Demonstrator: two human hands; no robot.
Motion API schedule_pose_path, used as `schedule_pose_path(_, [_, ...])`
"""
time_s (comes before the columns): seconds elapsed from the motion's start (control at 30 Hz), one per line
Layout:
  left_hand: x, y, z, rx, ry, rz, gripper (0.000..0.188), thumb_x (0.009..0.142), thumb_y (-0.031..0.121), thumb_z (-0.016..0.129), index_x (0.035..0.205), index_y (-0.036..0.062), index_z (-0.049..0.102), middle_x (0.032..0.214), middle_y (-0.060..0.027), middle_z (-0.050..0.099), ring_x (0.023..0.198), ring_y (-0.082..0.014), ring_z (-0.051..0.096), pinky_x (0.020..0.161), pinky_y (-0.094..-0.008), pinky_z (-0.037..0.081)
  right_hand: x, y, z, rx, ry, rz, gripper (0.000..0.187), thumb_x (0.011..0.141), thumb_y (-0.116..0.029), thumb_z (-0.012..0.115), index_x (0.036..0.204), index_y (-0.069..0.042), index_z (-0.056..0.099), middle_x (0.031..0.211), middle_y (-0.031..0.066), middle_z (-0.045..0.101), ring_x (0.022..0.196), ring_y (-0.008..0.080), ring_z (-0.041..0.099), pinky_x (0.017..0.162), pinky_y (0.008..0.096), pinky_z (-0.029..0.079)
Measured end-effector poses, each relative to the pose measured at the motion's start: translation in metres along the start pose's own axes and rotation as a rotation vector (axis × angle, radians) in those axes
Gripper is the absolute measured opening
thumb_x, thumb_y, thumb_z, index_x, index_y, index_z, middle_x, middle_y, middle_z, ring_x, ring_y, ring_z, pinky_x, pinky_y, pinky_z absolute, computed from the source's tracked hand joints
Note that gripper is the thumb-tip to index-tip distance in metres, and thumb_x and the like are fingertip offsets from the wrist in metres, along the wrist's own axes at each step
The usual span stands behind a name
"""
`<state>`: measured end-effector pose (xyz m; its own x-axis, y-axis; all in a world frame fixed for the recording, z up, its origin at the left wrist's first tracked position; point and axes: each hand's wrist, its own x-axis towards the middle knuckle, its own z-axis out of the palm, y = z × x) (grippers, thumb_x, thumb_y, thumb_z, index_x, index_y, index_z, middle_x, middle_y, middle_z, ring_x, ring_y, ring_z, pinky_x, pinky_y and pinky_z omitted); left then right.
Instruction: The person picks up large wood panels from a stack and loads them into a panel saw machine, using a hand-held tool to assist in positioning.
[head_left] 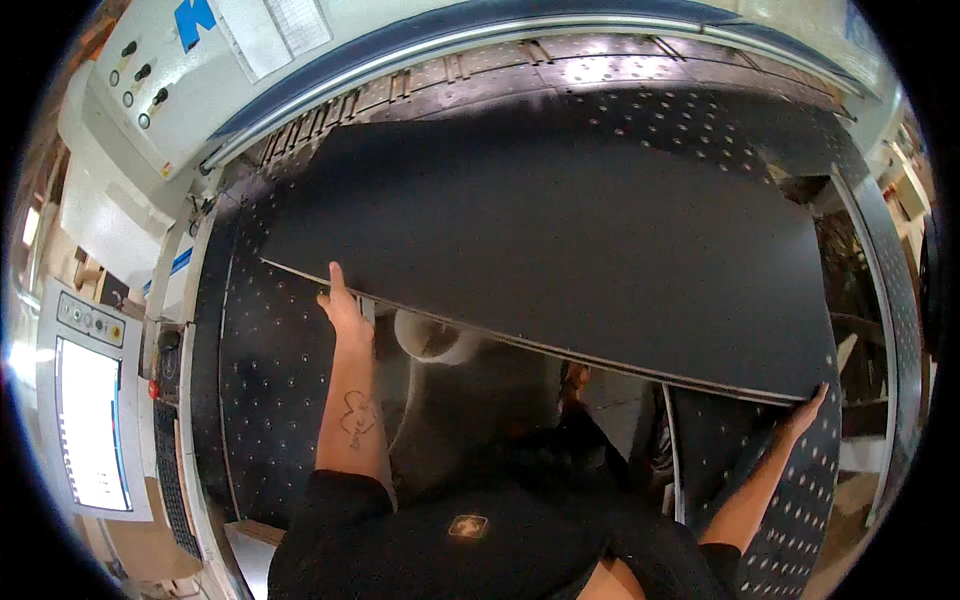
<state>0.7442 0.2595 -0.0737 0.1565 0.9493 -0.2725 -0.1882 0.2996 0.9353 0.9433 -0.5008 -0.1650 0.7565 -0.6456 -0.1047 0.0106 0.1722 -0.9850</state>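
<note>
A large dark board [560, 240] with a pale, layered-looking near edge lies slanted across the black perforated table [285, 350]. My left hand [343, 308] grips its near edge toward the left end, thumb pointing forward along the top and fingers partly hidden below. At the near right corner, my right hand [806, 412] holds the board, its fingers mostly out of sight under the edge. The board's near edge spans the gap between the left table and the right table section [740, 440].
Behind the board runs a machine beam [480, 40] with a slotted metal strip before it. At left stand a lit screen [95, 425], a keyboard [175, 480] and a panel with knobs [140, 90]. A metal rail [885, 330] borders the right side.
</note>
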Motion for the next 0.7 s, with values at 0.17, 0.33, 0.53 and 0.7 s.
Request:
schedule_pose_path(0.17, [0.034, 0.000, 0.029, -0.001, 0.135, 0.035, 0.087, 0.088, 0.034, 0.070, 0.148, 0.0006, 0.017, 0.141, -0.0178, 0.040, 0.124, -0.0310, 0.047, 0.101, -0.0454, 0.044, 0.053, 0.011, 0.154, -0.023, -0.190, 0.087, 0.069, 0.098, -0.051, 0.046, 0.141, 0.002, 0.043, 0.143, 0.0149, 0.046, 0.128, 0.0286, 0.045, 0.109, 0.0387, 0.032])
schedule_pose_path(0.33, [0.090, -0.006, 0.050, 0.078, 0.340, 0.110, 0.079, 0.089, 0.033, 0.069, 0.143, -0.0014, 0.023, 0.140, -0.0173, 0.042, 0.122, -0.0311, 0.049, 0.102, -0.0445, 0.043, 0.085, 0.031, 0.289, -0.166, -0.333, -0.018, 0.074, 0.096, -0.054, 0.048, 0.142, 0.004, 0.043, 0.141, 0.0149, 0.048, 0.125, 0.0279, 0.048, 0.104, 0.0357, 0.037])
schedule_pose_path(0.53, [0.160, 0.015, 0.050, 0.031, 0.388, 0.084, 0.089, 0.088, 0.038, 0.070, 0.146, -0.0019, 0.016, 0.145, -0.0184, 0.038, 0.127, -0.0345, 0.046, 0.105, -0.0481, 0.039, 0.013, 0.017, 0.425, -0.145, -0.391, 0.035, 0.074, 0.096, -0.054, 0.048, 0.142, 0.003, 0.043, 0.143, 0.0139, 0.046, 0.127, 0.0268, 0.047, 0.106, 0.0356, 0.036])
schedule_pose_path(0.7, [0.224, 0.040, 0.047, 0.039, 0.443, 0.053, 0.089, 0.088, 0.037, 0.069, 0.147, 0.0004, 0.013, 0.141, -0.0206, 0.040, 0.121, -0.0356, 0.050, 0.097, -0.0508, 0.045, 0.015, 0.073, 0.492, -0.232, -0.541, -0.328, 0.061, 0.100, -0.047, 0.043, 0.141, -0.002, 0.046, 0.139, 0.0120, 0.049, 0.124, 0.0259, 0.048, 0.106, 0.0372, 0.037])
